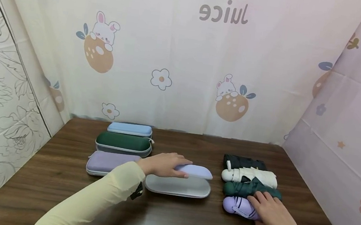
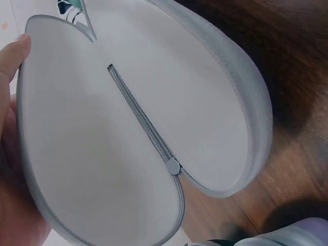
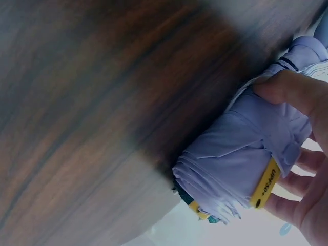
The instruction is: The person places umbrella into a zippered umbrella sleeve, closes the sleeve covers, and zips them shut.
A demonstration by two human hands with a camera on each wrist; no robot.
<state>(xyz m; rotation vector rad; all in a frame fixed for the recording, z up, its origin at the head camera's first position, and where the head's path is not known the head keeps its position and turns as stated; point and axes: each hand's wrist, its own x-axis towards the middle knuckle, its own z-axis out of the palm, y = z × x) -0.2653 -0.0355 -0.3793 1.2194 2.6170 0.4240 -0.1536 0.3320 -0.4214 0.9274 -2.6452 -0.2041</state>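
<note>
A pale lavender-grey zippered case (image 1: 178, 187) lies unfolded at mid-table, its lid raised at the back. My left hand (image 1: 167, 164) holds that lid by its edge, thumb over the rim. The left wrist view shows the case's bare white lining (image 2: 97, 138) and the zipper pull (image 2: 173, 166) beside the hinge. On the right, my right hand (image 1: 274, 216) grips a lavender folding umbrella (image 1: 234, 206), nearest in a row of umbrellas. From the right wrist, the umbrella's fabric (image 3: 225, 154) shows a yellow UPF50+ label (image 3: 265, 185), with the thumb along one side and fingers around the other.
Behind the lavender umbrella lie a green umbrella (image 1: 236, 189), a white one (image 1: 267, 179) and a black one (image 1: 245, 162). Left of the unfolded case stand a purple case (image 1: 110, 162), a green case (image 1: 123, 141) and a blue case (image 1: 130, 128). Printed curtains (image 1: 182, 101) border the wooden table.
</note>
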